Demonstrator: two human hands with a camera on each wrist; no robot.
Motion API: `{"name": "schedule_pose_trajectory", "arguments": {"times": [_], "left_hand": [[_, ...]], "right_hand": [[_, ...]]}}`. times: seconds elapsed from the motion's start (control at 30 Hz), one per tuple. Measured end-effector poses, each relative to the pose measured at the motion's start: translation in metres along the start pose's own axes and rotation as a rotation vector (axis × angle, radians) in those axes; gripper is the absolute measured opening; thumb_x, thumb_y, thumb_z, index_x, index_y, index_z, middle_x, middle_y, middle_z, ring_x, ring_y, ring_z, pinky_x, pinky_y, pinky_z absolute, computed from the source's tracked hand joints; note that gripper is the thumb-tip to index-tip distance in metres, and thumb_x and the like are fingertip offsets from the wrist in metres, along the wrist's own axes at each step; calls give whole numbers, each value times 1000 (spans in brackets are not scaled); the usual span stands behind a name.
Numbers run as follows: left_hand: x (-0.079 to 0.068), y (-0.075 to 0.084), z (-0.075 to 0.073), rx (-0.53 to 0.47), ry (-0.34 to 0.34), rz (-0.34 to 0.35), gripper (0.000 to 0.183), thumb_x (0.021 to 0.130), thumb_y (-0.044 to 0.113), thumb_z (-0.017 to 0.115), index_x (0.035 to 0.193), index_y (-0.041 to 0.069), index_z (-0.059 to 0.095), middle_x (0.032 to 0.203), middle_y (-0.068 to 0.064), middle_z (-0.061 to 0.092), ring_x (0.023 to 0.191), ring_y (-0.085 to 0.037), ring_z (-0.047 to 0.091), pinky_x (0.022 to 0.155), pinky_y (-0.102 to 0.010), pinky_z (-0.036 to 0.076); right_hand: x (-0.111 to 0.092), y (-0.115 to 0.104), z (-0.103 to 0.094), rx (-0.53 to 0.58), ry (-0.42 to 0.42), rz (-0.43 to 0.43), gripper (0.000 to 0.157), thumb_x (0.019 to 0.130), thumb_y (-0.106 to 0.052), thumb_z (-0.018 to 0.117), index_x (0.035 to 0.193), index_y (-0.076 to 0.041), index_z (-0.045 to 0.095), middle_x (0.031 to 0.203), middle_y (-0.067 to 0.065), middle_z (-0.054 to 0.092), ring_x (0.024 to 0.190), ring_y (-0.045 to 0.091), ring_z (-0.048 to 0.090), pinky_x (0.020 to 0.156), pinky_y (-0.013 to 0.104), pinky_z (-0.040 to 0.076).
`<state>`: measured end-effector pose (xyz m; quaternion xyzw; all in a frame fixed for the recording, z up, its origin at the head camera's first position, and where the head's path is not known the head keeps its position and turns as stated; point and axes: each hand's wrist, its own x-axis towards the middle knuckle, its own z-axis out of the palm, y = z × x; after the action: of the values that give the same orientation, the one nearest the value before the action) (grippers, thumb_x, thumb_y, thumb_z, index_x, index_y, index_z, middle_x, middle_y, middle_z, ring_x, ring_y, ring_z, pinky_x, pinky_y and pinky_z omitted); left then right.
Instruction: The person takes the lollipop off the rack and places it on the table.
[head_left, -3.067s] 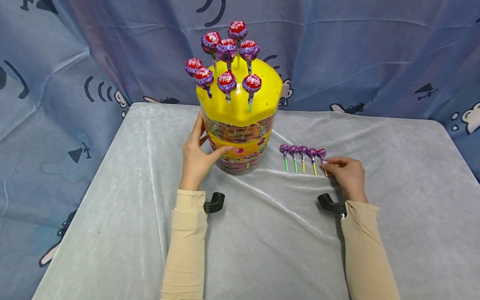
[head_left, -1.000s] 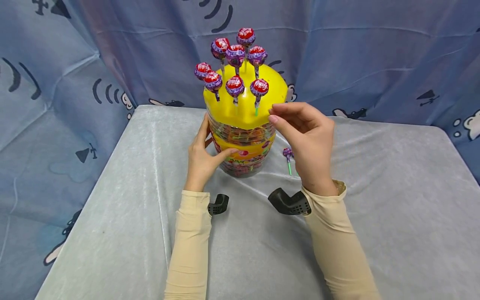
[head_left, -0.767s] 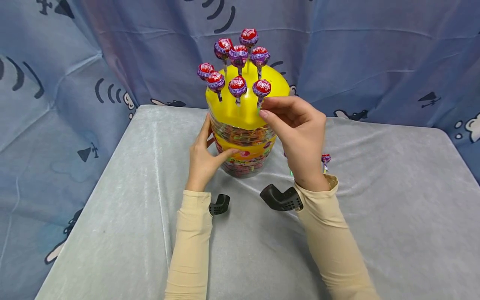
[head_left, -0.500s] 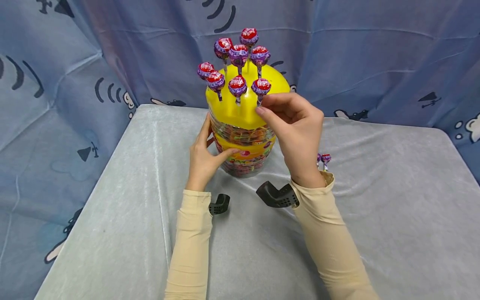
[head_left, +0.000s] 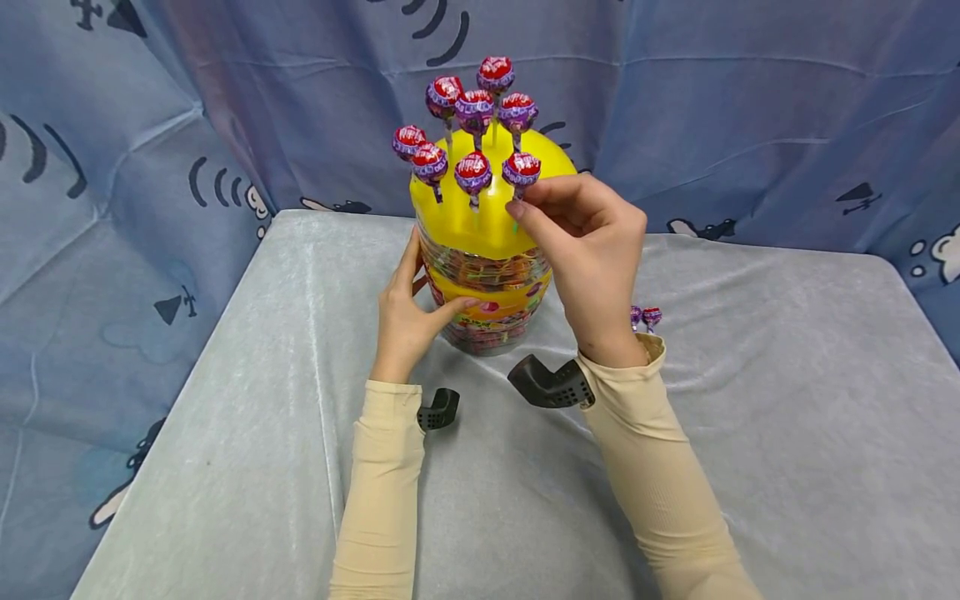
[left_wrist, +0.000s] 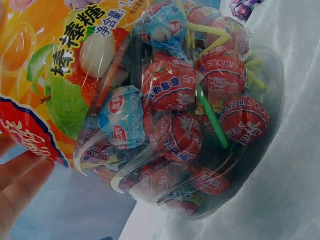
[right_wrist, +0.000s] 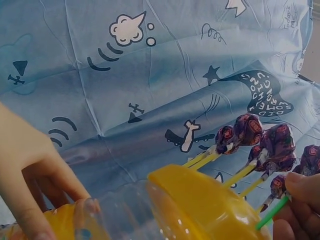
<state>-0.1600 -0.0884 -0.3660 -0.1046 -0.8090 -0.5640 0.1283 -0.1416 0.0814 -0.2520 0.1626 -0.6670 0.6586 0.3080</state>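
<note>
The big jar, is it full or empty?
Not empty: the left wrist view shows wrapped candies through the clear jar. Whether it is full to the top, I cannot tell.

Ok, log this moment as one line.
left hand: grips jar; right hand: pinches green-stick lollipop at yellow lid; lid: seven other lollipops standing; table: two lollipops visible

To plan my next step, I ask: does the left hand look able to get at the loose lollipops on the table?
Probably not: the left hand holds the lollipop jar; that jar and the right hand seem to block the loose lollipops.
</note>
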Motion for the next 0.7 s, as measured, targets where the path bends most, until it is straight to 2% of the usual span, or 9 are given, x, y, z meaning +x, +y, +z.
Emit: {"name": "schedule_pose_trajectory", "arguments": {"times": [0.17,0.37,0.57,0.7], "left_hand": [[0,-1,1,3,-1,4,98,76,22,81,152,14,20,148,-10,37,130,-21,42,103,-32,41],[0,0,1,-1,0,9,98,76,22,81,152,14,20,148,-10,36,130,-21,42,103,-31,41],[0,-1,1,-5,2,10,99,75,21,81,152,13,20,148,-9,35,130,-21,41,103,-31,41],[0,-1,1,-11,-1,13,99,76,22,81,152,14,19,148,-9,36,130,-21,41,103,-32,42]], "right_hand": [[2,-2,0,5,11,1,9,80,3,73,85,9,69,80,10,68,72,24,64,72,30,57],[4,-5,-2,88,28,8,5,79,5,72,84,6,70,81,11,69,72,24,64,72,30,56],[2,-12,-8,220,69,120,8,76,10,72,83,7,70,81,13,67,72,25,63,71,28,55],[0,-12,-17,231,74,119,8,77,10,71,84,9,69,82,15,67,71,25,62,71,29,56]]}}
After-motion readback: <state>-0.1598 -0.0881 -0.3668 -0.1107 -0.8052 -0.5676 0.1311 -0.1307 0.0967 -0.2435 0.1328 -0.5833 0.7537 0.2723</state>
